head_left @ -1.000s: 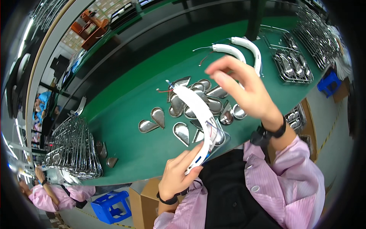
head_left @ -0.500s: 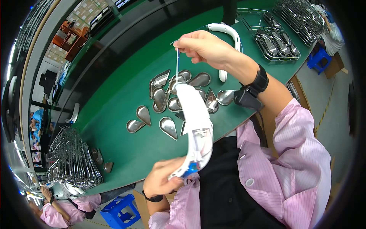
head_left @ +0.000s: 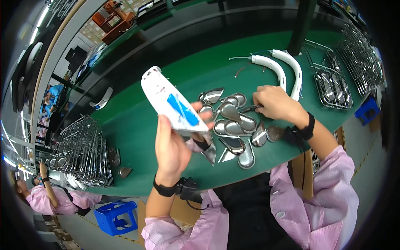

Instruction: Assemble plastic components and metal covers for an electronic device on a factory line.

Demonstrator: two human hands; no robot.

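My left hand point(head_left: 175, 143) holds a white curved plastic shell point(head_left: 168, 101) raised above the green table point(head_left: 137, 129); a blue strip runs along its inner face. My right hand point(head_left: 273, 102) is down at the pile of shiny teardrop-shaped metal pieces point(head_left: 233, 129), fingers pinched on a thin dark tool or wire at the pile's far edge. Two more white curved shells point(head_left: 279, 68) lie just beyond my right hand.
Wire racks holding metal pieces stand at the right point(head_left: 333, 83) and at the left point(head_left: 83, 154). A few loose metal pieces point(head_left: 118, 162) lie near the left rack. A blue stool point(head_left: 116, 214) is on the floor below, and another person in pink point(head_left: 50, 196) works at lower left.
The white shell has swung up and left, inner face now toward me, held by my left hand alone. My right hand let go of its top end and dropped to the metal pieces.
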